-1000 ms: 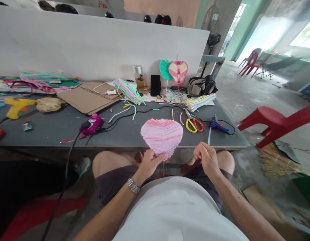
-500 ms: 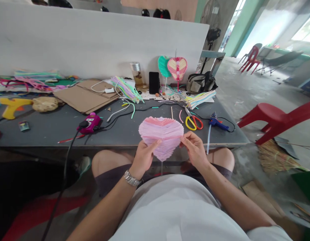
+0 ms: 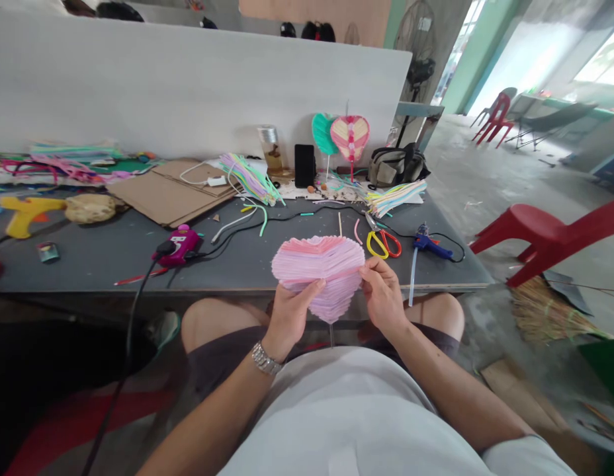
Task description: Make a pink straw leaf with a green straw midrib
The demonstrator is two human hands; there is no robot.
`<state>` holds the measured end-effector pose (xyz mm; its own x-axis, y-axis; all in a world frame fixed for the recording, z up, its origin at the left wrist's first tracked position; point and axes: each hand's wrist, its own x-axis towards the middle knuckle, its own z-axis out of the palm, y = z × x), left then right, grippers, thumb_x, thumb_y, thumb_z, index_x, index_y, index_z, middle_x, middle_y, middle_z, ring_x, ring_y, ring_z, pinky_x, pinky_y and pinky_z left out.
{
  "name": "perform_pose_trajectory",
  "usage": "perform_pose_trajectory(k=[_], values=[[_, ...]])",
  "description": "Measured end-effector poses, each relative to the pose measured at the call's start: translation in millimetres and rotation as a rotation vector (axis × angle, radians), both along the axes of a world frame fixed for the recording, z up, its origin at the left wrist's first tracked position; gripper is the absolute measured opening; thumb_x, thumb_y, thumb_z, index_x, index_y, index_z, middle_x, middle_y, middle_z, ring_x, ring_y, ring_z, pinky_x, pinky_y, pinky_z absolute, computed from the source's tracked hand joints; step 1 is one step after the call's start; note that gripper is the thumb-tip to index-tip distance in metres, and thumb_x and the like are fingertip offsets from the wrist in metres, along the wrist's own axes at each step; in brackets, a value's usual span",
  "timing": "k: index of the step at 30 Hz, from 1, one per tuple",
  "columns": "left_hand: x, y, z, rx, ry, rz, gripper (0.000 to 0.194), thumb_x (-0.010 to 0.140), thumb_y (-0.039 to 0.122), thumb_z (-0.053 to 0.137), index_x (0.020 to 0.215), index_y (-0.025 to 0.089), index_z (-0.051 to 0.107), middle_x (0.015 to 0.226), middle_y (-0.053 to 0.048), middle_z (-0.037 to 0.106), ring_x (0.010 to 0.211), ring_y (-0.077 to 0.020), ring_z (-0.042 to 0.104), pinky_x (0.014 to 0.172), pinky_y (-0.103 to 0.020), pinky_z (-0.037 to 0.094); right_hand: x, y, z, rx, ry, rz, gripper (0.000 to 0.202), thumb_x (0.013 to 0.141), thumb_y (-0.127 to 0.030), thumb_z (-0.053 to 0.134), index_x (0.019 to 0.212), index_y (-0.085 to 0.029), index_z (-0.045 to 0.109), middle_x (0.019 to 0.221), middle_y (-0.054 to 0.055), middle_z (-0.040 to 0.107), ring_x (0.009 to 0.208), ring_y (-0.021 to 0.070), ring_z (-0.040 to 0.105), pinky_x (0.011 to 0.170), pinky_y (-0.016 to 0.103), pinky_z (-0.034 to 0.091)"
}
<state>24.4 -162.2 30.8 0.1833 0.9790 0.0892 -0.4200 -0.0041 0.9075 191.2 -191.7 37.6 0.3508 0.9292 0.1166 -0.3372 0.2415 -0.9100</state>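
The person is sitting at a dark grey table (image 3: 237,268) and is holding a fuzzy pink-and-lilac heart (image 3: 319,261) over the lap, just at the table's near edge in this view. The heart's wide end is facing the table, and a thin stem (image 3: 331,336) is running from its point toward the person's shirt (image 3: 356,410). The left hand (image 3: 290,320), with a metal watch (image 3: 265,359) on its wrist, is clasping the lower left side; its thumb is lying flat on the front, while its other fingers are mostly hiding behind. The right hand (image 3: 385,297) is pinching the heart's right edge between thumb and forefinger, where a pinker band is crossing the front; whether the fingertips are gripping the band or the edge itself, one cannot tell.

Beyond the right hand, scissors (image 3: 379,231) with one yellow and one red handle are lying near a blue glue gun (image 3: 433,246), whose clear stick (image 3: 413,277) is reaching past the table edge. Farther back, a black phone (image 3: 304,166) is standing between a bottle (image 3: 271,152) and two finished-looking hearts, one green (image 3: 321,134) and one pink-and-cream (image 3: 350,135).
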Motion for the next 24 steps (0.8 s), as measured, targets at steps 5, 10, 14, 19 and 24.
perform_pose_trajectory(k=[5,10,14,19,24], values=[[2.5,-3.3,0.9,-0.031,0.013,-0.010,0.046,0.074,0.039,0.087,0.111,0.014,0.078,0.117,-0.012,0.078,0.114,-0.0305,0.070,0.106,-0.043,0.053,0.0,2.2,15.9,0.002,-0.042,0.127,0.030,0.075,-0.043,0.084,0.091,-0.024,0.068,0.085,-0.001,0.070,0.073,0.0157,0.061,0.070,0.028,0.049],[4.0,-7.4,1.3,0.004,0.049,-0.070,0.037,0.079,0.038,0.084,0.108,0.015,0.080,0.114,-0.010,0.079,0.107,-0.0271,0.072,0.103,-0.039,0.053,-4.7,10.8,29.5,-0.037,-0.002,0.238,0.031,0.067,-0.037,0.090,0.090,-0.022,0.074,0.087,0.003,0.076,0.083,0.0232,0.070,0.076,0.034,0.055],[2.3,-7.1,3.7,0.025,0.081,-0.070,0.035,0.079,0.036,0.084,0.107,0.015,0.080,0.111,-0.009,0.079,0.102,-0.0259,0.072,0.099,-0.038,0.055,-6.7,15.3,34.5,-0.070,0.028,0.217,0.032,0.062,-0.034,0.092,0.087,-0.021,0.077,0.084,0.002,0.077,0.080,0.0231,0.071,0.078,0.036,0.056],[1.5,-7.7,3.1,0.054,0.098,-0.071,0.028,0.081,0.034,0.082,0.101,0.015,0.080,0.103,-0.007,0.079,0.097,-0.0236,0.071,0.094,-0.035,0.055,-4.1,16.0,37.3,-0.097,0.033,0.235,0.028,0.061,-0.032,0.091,0.081,-0.021,0.075,0.077,0.000,0.075,0.069,0.0186,0.067,0.071,0.032,0.054],[3.4,-10.1,3.3,0.048,0.109,-0.064,0.030,0.080,0.035,0.082,0.102,0.014,0.080,0.104,-0.008,0.080,0.097,-0.0245,0.071,0.096,-0.037,0.054,-2.8,16.0,37.1,-0.072,0.018,0.214,0.022,0.063,-0.028,0.087,0.080,-0.022,0.074,0.072,-0.003,0.072,0.065,0.0163,0.063,0.067,0.029,0.051]])
